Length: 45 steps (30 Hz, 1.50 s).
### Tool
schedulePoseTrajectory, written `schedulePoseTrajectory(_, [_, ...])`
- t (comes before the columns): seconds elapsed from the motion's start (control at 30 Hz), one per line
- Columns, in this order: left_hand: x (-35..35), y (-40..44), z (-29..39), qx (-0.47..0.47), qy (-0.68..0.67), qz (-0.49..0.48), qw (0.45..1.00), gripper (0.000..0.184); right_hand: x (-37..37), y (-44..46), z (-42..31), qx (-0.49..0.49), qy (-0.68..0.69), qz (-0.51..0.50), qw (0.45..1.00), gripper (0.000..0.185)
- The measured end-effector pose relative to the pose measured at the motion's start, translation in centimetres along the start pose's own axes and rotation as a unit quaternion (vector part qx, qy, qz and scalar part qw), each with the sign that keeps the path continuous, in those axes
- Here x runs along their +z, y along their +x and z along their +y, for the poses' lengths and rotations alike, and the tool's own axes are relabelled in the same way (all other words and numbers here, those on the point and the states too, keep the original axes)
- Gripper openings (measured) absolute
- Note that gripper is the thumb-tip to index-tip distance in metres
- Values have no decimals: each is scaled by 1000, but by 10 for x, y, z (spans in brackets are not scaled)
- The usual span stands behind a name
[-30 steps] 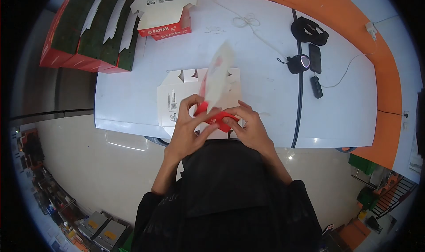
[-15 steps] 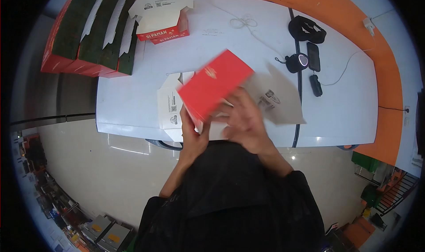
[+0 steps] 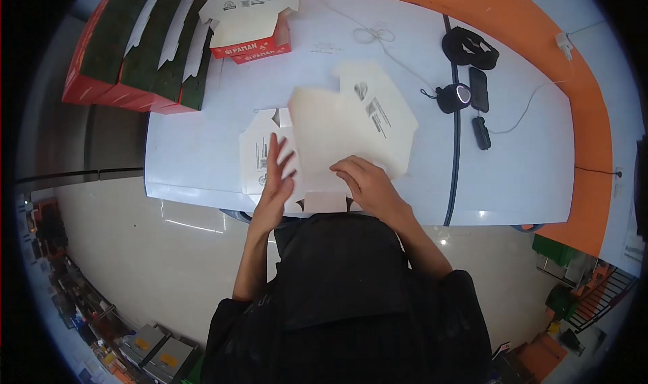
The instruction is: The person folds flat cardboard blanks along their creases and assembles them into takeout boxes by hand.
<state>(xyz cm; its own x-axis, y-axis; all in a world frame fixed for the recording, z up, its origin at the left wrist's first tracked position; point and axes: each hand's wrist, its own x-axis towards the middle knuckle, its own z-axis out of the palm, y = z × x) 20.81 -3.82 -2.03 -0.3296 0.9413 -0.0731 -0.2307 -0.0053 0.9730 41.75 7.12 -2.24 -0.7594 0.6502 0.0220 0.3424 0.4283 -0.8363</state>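
Note:
An unfolded paper food box (image 3: 331, 127) lies in front of me, its pale inside facing up and one printed flap spread to the right. At its left side is my left hand (image 3: 273, 188), open with fingers spread. My right hand (image 3: 373, 189) has its fingers curled in over the near right part of the box, where a side panel seems pinched; the fingertips are partly hidden. Under the left side lies another flat box blank (image 3: 256, 156) with printed text.
Folded red boxes (image 3: 251, 48) with pale lids stand at the back left, beside tall stacks of red cartons (image 3: 145, 87). On the right of the white table (image 3: 520, 168) lie a round speaker (image 3: 453, 98), a phone (image 3: 478, 89), a small black device (image 3: 481, 133) and a black strap (image 3: 469, 48).
The red box, held tilted before, has been turned and opened out flat with its pale inside up. My left hand has let go and spread its fingers; my right hand has moved slightly lower.

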Motion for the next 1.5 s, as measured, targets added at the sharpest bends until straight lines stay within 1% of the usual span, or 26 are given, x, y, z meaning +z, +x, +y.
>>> schedulePoseTrajectory(0.03, [5,2,7,45,28,-9,999,65,-4,2,-5,10,35,-6,999,24])
schedulePoseTrajectory(0.07, [1,4,7,94,135,-45,985,62,-8,4,-11,18,71,-14,997,24])
schedulePoseTrajectory(0.1, [-7,7,10,141,241,-80,957,58,-10,6,-16,26,107,-22,994,24])
schedulePoseTrajectory(0.13, [-11,10,13,186,344,-112,914,55,-11,7,-20,45,124,-39,990,25])
schedulePoseTrajectory(0.17, [-9,12,14,181,332,-124,917,47,-13,8,-24,63,141,-58,986,25])
schedulePoseTrajectory(0.2, [-7,16,13,174,335,-139,916,48,-13,9,-25,80,157,-76,981,26])
schedulePoseTrajectory(0.27, [-5,24,12,158,339,-170,912,51,-7,10,-21,65,174,-48,981,27])
schedulePoseTrajectory(0.3, [-4,26,16,167,378,-163,896,49,-5,10,-19,58,183,-31,981,27])
schedulePoseTrajectory(0.37, [0,29,25,185,452,-154,859,46,-6,8,-16,91,193,-43,976,27])
schedulePoseTrajectory(0.47, [5,32,13,227,424,-65,874,32,-12,6,-20,126,189,-37,973,31])
schedulePoseTrajectory(0.5, [8,32,6,220,371,-14,902,29,-14,7,-22,134,185,-30,973,33])
schedulePoseTrajectory(0.57, [15,34,-6,203,259,86,941,22,-16,7,-20,123,175,-34,976,39])
schedulePoseTrajectory(0.67, [11,35,-3,240,368,-108,892,21,-24,10,-28,136,149,-40,979,49])
schedulePoseTrajectory(0.7, [14,32,-1,239,370,-122,890,21,-27,11,-33,146,139,-46,978,52])
schedulePoseTrajectory(0.8, [18,29,10,231,426,-149,862,19,-32,11,-37,124,132,-45,982,58])
schedulePoseTrajectory(0.9, [16,29,27,226,452,-166,847,15,-33,12,-43,69,75,-69,992,58])
schedulePoseTrajectory(1.0, [5,35,26,193,487,-144,840,12,-34,9,-49,8,75,-8,997,63])
schedulePoseTrajectory(1.07, [-1,37,29,165,444,-86,877,11,-47,8,-59,-84,10,92,992,60])
schedulePoseTrajectory(1.13, [-9,39,29,133,406,-45,903,10,-55,-1,-58,-123,7,191,974,51])
schedulePoseTrajectory(1.2, [-20,40,23,96,374,-24,922,10,-53,-19,-49,-111,65,288,949,35])
schedulePoseTrajectory(1.23, [-21,40,22,50,325,-14,944,12,-44,-21,-41,-97,104,310,940,32])
schedulePoseTrajectory(1.27, [-20,39,22,43,315,-15,948,13,-36,-22,-33,-85,144,332,928,28])
schedulePoseTrajectory(1.33, [-16,40,23,32,293,-16,955,15,-37,-15,-22,-60,84,273,956,30])
schedulePoseTrajectory(1.37, [-15,40,21,34,300,-24,953,16,-34,-10,-18,-53,67,217,972,36])
schedulePoseTrajectory(1.47, [-10,40,20,34,324,-48,944,18,-14,11,-13,-35,74,186,979,44])
schedulePoseTrajectory(1.5, [-7,39,24,30,332,-53,941,19,-12,18,-14,-50,35,191,980,45])
